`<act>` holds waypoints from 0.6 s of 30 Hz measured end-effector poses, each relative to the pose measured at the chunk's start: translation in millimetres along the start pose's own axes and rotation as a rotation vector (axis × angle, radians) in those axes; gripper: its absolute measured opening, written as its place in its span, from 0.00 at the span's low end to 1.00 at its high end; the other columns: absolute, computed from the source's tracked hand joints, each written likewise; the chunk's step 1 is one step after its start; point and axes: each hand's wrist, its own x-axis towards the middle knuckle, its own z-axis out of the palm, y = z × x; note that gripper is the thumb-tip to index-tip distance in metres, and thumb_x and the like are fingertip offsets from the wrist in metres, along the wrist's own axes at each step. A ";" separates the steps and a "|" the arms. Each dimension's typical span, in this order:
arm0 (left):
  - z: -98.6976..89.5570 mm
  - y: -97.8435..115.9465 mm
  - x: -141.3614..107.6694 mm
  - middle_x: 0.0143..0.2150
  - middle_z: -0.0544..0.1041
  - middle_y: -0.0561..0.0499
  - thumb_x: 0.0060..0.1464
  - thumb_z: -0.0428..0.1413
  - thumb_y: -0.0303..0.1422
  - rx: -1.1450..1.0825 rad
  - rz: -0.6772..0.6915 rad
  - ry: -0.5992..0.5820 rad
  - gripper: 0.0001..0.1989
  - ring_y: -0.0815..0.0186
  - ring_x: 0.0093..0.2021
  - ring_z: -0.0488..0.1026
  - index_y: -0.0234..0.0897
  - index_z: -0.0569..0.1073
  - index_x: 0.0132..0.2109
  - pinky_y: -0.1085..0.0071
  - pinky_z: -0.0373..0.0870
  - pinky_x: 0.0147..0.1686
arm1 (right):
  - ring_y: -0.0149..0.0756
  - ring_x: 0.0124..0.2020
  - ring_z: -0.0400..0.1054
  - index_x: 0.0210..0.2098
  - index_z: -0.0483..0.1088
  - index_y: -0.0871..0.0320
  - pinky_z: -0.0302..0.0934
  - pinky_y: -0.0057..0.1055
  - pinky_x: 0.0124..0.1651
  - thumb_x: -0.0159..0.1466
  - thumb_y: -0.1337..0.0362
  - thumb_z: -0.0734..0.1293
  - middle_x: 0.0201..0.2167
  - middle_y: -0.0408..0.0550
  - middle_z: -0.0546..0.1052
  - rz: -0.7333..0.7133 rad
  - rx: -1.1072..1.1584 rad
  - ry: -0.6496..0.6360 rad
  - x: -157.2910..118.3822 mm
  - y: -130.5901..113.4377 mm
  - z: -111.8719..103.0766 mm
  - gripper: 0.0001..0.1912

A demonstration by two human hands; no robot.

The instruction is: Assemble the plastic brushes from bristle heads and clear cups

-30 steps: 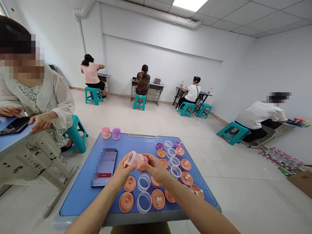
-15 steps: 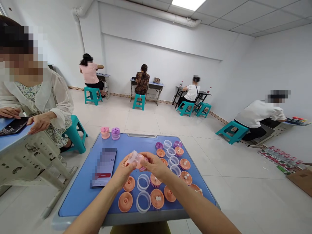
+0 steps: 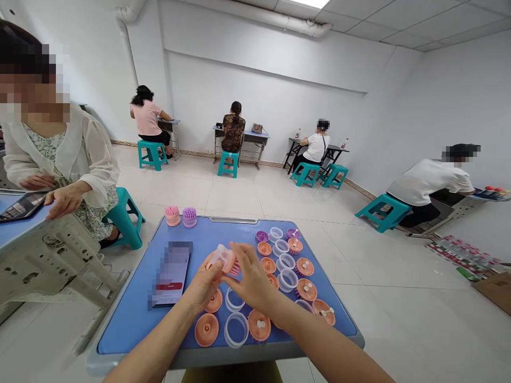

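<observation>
My left hand (image 3: pixel 205 284) is closed around a small scalp massage brush (image 3: pixel 224 259) with a clear plastic part, a peach body and pink bristles. Its clear part faces up and left, the bristles down and right. Beside it is my right hand (image 3: pixel 251 276), fingers stretched out over the brush and thumb apart below it; whether they touch it is hard to tell. Under and around the hands lie peach cups (image 3: pixel 206 330), clear rings (image 3: pixel 236 330) and peach bristle pieces with small white parts (image 3: pixel 259 324). Some pieces are hidden behind my right forearm.
A phone (image 3: pixel 175 274) lies on the left of the blue table (image 3: pixel 136 324). Two assembled brushes, pink (image 3: pixel 172 216) and purple (image 3: pixel 190 217), stand at its far left corner. A person (image 3: pixel 75 165) sits at a desk close on the left; several others sit farther away.
My right hand has loosened from the brush, its fingers straightening and lifting. My left hand keeps hold of the brush, now turned slightly. The person on the left has moved a hand back from the tablet.
</observation>
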 end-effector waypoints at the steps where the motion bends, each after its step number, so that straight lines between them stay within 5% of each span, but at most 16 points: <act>1: -0.1 1.4 -0.1 0.36 0.75 0.49 0.37 0.61 0.42 0.015 0.003 0.019 0.20 0.60 0.41 0.70 0.37 0.71 0.38 0.66 0.64 0.42 | 0.45 0.50 0.57 0.57 0.50 0.54 0.58 0.45 0.49 0.54 0.58 0.66 0.49 0.55 0.60 0.120 0.130 -0.055 2.8 0.0 -2.6 0.34; 6: -2.4 0.8 0.6 0.35 0.75 0.49 0.31 0.65 0.39 0.051 0.034 0.061 0.28 0.62 0.38 0.70 0.37 0.70 0.43 0.69 0.63 0.42 | 0.39 0.36 0.68 0.45 0.63 0.58 0.65 0.39 0.38 0.58 0.47 0.55 0.35 0.50 0.70 0.607 0.747 -0.315 14.3 0.9 -10.1 0.25; 8: -5.0 -2.1 2.1 0.36 0.75 0.49 0.32 0.65 0.39 0.044 0.032 0.065 0.28 0.63 0.37 0.70 0.37 0.70 0.43 0.69 0.63 0.41 | 0.38 0.35 0.68 0.43 0.64 0.58 0.65 0.39 0.38 0.56 0.49 0.60 0.33 0.49 0.70 0.581 0.702 -0.254 12.9 1.2 -9.7 0.22; 14: -13.7 -1.5 4.4 0.33 0.72 0.53 0.40 0.61 0.41 -0.010 -0.005 0.172 0.19 0.70 0.32 0.68 0.40 0.70 0.41 0.74 0.64 0.35 | 0.43 0.46 0.60 0.46 0.64 0.57 0.56 0.44 0.49 0.50 0.67 0.67 0.42 0.53 0.65 0.115 0.078 0.046 -0.5 -0.5 -12.1 0.22; 18: -12.0 3.8 1.6 0.36 0.72 0.52 0.38 0.61 0.41 0.049 -0.046 0.112 0.21 0.69 0.34 0.68 0.40 0.70 0.42 0.75 0.64 0.35 | 0.38 0.39 0.65 0.43 0.62 0.57 0.62 0.37 0.41 0.52 0.66 0.64 0.39 0.50 0.66 0.300 0.291 0.018 4.7 0.3 -23.7 0.18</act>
